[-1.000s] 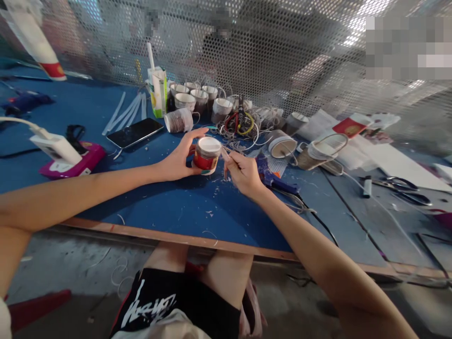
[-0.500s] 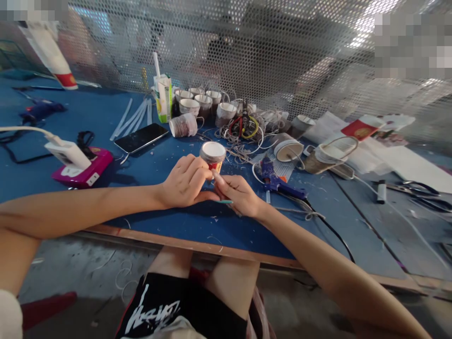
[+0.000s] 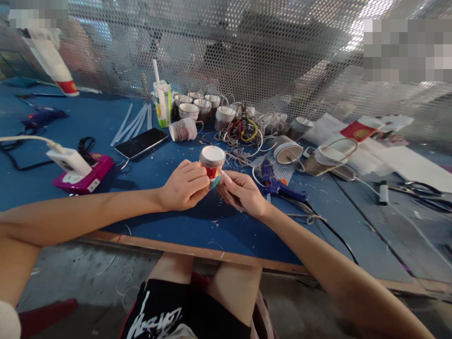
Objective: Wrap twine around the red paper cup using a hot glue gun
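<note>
A small red paper cup [image 3: 213, 171] with a white top and grey twine wound below its rim is in front of me. My left hand [image 3: 185, 186] is closed beside the cup's lower left, its fingers curled. A teal tip shows at its thumb, and what it pinches is hidden. My right hand [image 3: 245, 192] is closed just right of the cup, thumb pressed to its fingers, with a brownish bundle that looks like twine [image 3: 230, 199] under them. The two hands' fingertips nearly meet in front of the cup.
Twine-wrapped cups [image 3: 189, 110] stand behind, beside tangled twine and red-and-yellow-handled pliers [image 3: 243, 129]. A blue glue gun [image 3: 282, 186] lies right, a phone [image 3: 141, 143] and a magenta power strip [image 3: 84, 174] left. Scissors [image 3: 420, 188] are far right; perforated metal [image 3: 197, 47] rises behind.
My left thumb has turned upward toward the cup, its teal tip rising. The hands have drawn slightly apart, showing more of the cup's red side and the bundle under my right fingers.
</note>
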Demonstrator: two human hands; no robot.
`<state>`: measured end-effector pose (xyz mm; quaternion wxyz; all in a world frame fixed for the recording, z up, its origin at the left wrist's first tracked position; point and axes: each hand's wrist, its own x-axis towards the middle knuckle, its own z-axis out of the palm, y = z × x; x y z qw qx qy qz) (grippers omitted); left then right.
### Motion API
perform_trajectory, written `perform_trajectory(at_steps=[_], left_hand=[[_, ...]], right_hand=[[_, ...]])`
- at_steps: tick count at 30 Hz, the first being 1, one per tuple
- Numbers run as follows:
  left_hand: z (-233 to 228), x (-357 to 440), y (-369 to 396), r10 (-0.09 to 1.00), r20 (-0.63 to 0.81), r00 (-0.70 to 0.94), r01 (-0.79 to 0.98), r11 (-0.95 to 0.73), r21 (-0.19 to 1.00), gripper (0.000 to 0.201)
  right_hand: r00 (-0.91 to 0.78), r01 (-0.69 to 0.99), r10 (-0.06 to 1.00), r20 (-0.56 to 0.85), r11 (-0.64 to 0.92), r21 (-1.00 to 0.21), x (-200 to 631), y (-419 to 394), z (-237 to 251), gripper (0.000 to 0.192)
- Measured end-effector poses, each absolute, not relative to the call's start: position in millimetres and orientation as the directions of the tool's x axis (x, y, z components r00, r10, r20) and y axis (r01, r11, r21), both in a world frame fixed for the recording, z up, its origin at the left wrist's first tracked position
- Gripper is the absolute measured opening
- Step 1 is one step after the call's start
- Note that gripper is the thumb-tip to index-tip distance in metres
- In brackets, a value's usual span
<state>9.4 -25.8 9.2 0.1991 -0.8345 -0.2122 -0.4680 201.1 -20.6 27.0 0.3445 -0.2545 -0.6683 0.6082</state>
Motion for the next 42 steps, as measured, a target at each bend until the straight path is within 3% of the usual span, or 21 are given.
perform_trajectory(at_steps=[4, 7, 11, 16, 21, 28, 42], left_hand=[[7, 6, -26, 0.219, 0.852, 0.475, 0.531, -0.844, -0.079, 0.020], [2, 1, -22, 0.280, 0.884, 0.375, 0.541, -0.840, 0.037, 0.009], [-4, -4, -8, 0.365, 0.878, 0.311, 0.498, -0.849, 0.177, 0.067], [-6, -5, 4, 0.498, 0.726, 0.475, 0.427, -0.852, 0.305, 0.076], [-5, -5, -1, 0.563, 0.672, 0.481, 0.501, -0.806, 0.316, 0.065], [-2, -4, -3, 0.560, 0.692, 0.455, 0.509, -0.801, 0.314, 0.054], [-1, -7, -3, 0.571, 0.681, 0.459, 0.521, -0.793, 0.315, 0.052]], right_hand=[[-0.571, -0.023, 0.800, 0.185, 0.209, -0.978, 205, -17, 30, 0.047], [-0.462, 0.038, 0.845, 0.271, 0.324, -0.945, 207, -11, 29, 0.047], [-0.421, 0.154, 0.817, 0.394, 0.492, -0.857, 210, -1, 25, 0.047], [-0.417, 0.211, 0.788, 0.453, 0.569, -0.795, 209, 4, 21, 0.044], [-0.374, 0.194, 0.821, 0.431, 0.524, -0.829, 205, 3, 17, 0.046], [-0.311, 0.195, 0.847, 0.431, 0.500, -0.844, 202, 4, 14, 0.048], [-0.310, 0.217, 0.855, 0.417, 0.490, -0.844, 201, 2, 13, 0.048]])
